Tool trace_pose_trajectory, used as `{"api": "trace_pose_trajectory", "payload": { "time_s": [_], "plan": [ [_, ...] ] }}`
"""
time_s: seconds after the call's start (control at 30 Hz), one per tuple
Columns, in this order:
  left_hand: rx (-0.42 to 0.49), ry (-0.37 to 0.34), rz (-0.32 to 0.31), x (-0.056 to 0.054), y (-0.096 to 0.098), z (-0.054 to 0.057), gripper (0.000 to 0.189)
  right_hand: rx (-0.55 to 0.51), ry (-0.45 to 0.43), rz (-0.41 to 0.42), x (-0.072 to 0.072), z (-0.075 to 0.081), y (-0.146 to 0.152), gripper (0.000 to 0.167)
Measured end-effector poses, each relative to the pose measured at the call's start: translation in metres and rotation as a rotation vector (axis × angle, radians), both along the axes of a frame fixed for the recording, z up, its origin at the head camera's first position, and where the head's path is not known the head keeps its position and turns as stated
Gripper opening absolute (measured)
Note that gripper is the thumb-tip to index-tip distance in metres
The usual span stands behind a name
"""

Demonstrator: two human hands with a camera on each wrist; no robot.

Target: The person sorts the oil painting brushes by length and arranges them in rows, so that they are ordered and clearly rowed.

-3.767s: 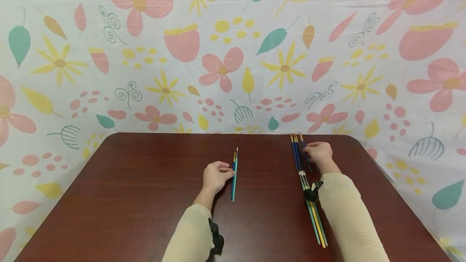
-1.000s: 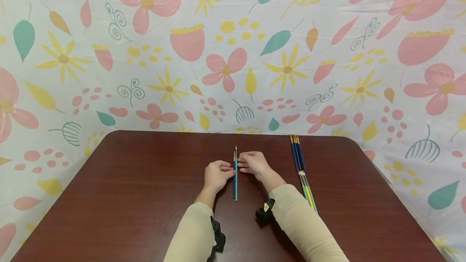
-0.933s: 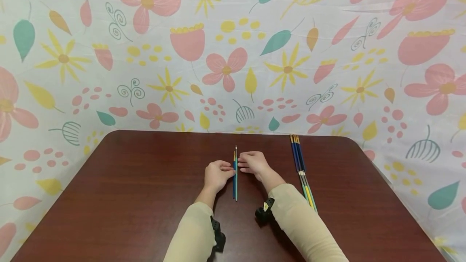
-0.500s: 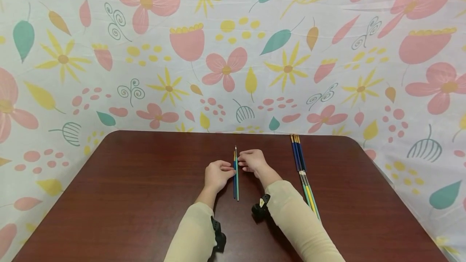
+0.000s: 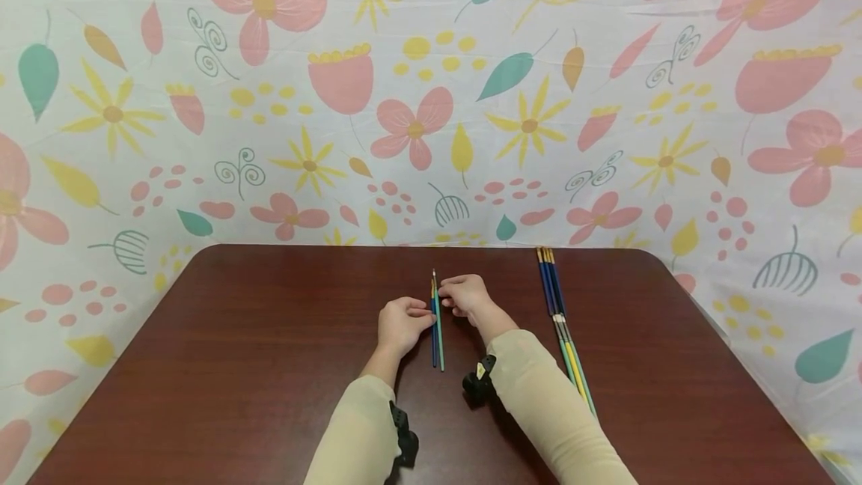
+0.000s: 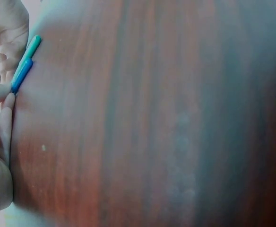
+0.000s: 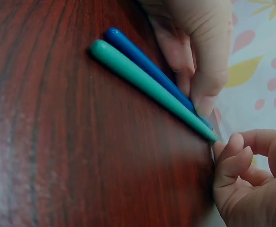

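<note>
Two thin paintbrushes lie side by side at mid-table in the head view: a blue paintbrush and a green paintbrush on its right. My left hand pinches the blue paintbrush between thumb and fingers; in the right wrist view that thumb lies against the blue handle. From the right, my right hand has its curled fingertips on the green paintbrush near its ferrule, seeming to pinch it. The blue handle end and green handle end show in the left wrist view.
Toward the table's right lies a line of more brushes: several dark blue paintbrushes at the back, and green and yellow ones nearer, partly behind the right sleeve. A flowered cloth hangs along the brown table's back edge.
Earlier my right hand held a dark blue brush at the right-hand row; it has since come to the green paintbrush. That brush has turned slightly, top leftward. My left hand stayed put.
</note>
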State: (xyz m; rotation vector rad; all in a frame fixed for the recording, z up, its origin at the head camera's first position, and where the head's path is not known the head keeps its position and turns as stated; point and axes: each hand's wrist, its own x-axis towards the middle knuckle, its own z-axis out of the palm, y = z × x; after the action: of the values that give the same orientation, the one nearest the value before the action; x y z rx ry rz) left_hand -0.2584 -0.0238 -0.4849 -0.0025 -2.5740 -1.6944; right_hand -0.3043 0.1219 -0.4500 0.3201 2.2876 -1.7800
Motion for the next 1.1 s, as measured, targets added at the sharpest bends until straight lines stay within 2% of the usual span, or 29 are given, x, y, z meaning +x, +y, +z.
{"api": "trace_pose_trajectory", "payload": {
  "time_s": [0.2, 0.47, 0.7, 0.83, 1.1],
  "plan": [
    [-0.007, 0.012, 0.004, 0.000, 0.000, 0.000, 0.023, 0.016, 0.008, 0.029, 0.001, 0.002, -0.001, 0.032],
    [-0.004, 0.011, -0.001, 0.002, 0.001, 0.000, 0.023, 0.207, 0.070, 0.024, -0.003, -0.006, -0.009, 0.030],
    [-0.013, 0.016, 0.006, 0.004, 0.002, 0.001, 0.024, 0.376, 0.106, 0.002, -0.001, -0.001, -0.015, 0.020],
    [-0.015, 0.020, 0.005, 0.003, 0.003, 0.001, 0.024, 0.387, 0.116, 0.002, -0.002, -0.002, -0.015, 0.016],
    [0.002, 0.013, 0.001, 0.001, 0.000, 0.001, 0.025, 0.280, 0.114, 0.006, -0.001, 0.005, -0.010, 0.019]
  ]
}}
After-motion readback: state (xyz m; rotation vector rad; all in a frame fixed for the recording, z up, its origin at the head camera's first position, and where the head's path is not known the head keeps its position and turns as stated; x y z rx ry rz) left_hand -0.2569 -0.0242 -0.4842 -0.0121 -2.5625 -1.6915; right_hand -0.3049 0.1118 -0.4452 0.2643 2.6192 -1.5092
